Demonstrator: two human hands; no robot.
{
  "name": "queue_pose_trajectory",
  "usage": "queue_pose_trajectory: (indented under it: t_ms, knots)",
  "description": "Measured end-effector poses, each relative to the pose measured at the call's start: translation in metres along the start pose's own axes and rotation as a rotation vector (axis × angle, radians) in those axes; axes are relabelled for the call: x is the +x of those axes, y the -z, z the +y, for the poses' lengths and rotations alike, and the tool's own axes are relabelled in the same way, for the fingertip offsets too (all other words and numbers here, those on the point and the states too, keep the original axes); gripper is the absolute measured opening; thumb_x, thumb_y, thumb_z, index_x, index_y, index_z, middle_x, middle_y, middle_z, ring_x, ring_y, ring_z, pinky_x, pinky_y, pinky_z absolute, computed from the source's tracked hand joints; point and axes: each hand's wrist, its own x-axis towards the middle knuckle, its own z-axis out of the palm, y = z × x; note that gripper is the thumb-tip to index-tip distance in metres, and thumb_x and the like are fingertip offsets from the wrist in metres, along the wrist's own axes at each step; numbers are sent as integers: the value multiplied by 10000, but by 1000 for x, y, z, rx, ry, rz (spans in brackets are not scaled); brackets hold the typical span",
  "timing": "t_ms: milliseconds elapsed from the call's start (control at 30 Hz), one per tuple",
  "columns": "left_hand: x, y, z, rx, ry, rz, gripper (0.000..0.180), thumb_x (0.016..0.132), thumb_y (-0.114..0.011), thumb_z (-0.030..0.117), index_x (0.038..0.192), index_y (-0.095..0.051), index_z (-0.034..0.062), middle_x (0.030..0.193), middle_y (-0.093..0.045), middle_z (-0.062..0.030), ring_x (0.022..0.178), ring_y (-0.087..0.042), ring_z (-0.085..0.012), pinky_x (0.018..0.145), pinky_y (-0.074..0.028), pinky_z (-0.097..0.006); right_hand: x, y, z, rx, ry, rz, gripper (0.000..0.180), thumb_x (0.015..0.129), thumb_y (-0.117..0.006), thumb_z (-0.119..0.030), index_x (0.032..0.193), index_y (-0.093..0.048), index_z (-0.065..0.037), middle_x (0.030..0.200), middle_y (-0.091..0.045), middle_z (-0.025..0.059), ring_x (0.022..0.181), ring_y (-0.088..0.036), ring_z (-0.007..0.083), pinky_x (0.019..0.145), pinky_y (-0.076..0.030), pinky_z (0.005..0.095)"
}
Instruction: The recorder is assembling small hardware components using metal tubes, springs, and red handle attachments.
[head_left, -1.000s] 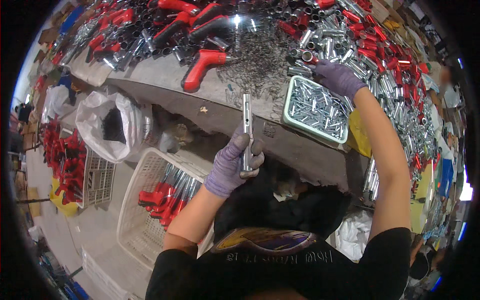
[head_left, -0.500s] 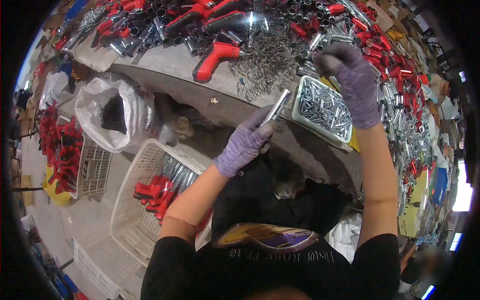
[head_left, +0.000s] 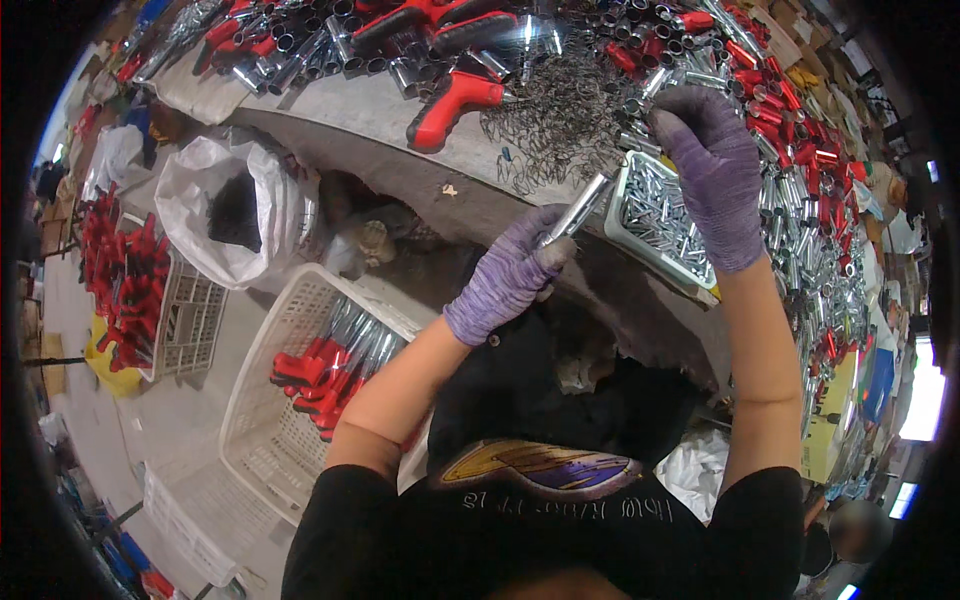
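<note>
Left hand (head_left: pixel 505 280) grips tube (head_left: pixel 580 206); right hand (head_left: pixel 712 175) seemingly touches tip.

Lower end of the metal tube (head_left: pixel 578 207) buried inside the left hand (head_left: pixel 505 280), the right hand (head_left: pixel 712 175) covering part of the tray (head_left: pixel 655 215) at two o'clock, its small parts too tiny to tell

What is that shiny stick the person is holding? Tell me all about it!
It is a metal tube, silver and shiny, smooth and straight. It tilts up to the right over the edge of the table. The left hand in a purple glove grips its lower end. Its top end points at the gloved right hand; I cannot tell if they touch.
</note>
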Motion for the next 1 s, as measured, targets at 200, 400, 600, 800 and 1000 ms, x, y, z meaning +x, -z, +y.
queue_pose_trajectory:
  t_ms: [200, 400, 600, 800, 1000]
  knots:
    - [3, 4, -8, -10, -64, -15, 627, 795, -628, 418, 1243, -386, 51, 775, -491, -9, 558, -424, -58, 453, -336, -182, 14, 11, 4, 37, -245, -293, 183, 800, -592, -139, 924, -583, -5, 772, -581, 33, 718, -532, 80, 673, -451, 232]
    - [2, 15, -1, -122, -33, 17, 556, 820, -623, 323, 1248, -379, 64, 762, -475, 22, 566, -407, -38, 485, -356, -185, -6, -28, 20, 62, -9, -494, 189, 786, -596, -141, 940, -599, -31, 792, -602, 76, 794, -590, 185, 731, -463, 300]
    - [14, 25, 1, 148, -231, 265, 405, 837, -608, 278, 1150, -445, 78, 814, -528, 9, 636, -460, -38, 506, -372, -189, 66, -66, 18, -533, 213, -263, 291, 834, -533, -285, 976, -616, -45, 927, -637, 93, 871, -607, 220, 767, -464, 337]
    - [42, 40, -8, 446, -405, 271, 345, 839, -598, 212, 1125, -455, 82, 853, -532, -3, 733, -512, -66, 600, -419, -206, 141, -159, 64, -1117, 288, -531, 257, 789, -511, -166, 977, -641, -47, 1001, -626, 162, 898, -623, 309, 739, -504, 397]
    - [44, 50, -14, 262, -438, 328, 366, 820, -609, 294, 1092, -457, 103, 751, -537, -12, 560, -475, -69, 478, -390, -213, 151, -158, 33, -1022, -58, -562, 384, 773, -491, -301, 1020, -630, -42, 1063, -614, 141, 975, -601, 283, 827, -466, 406]
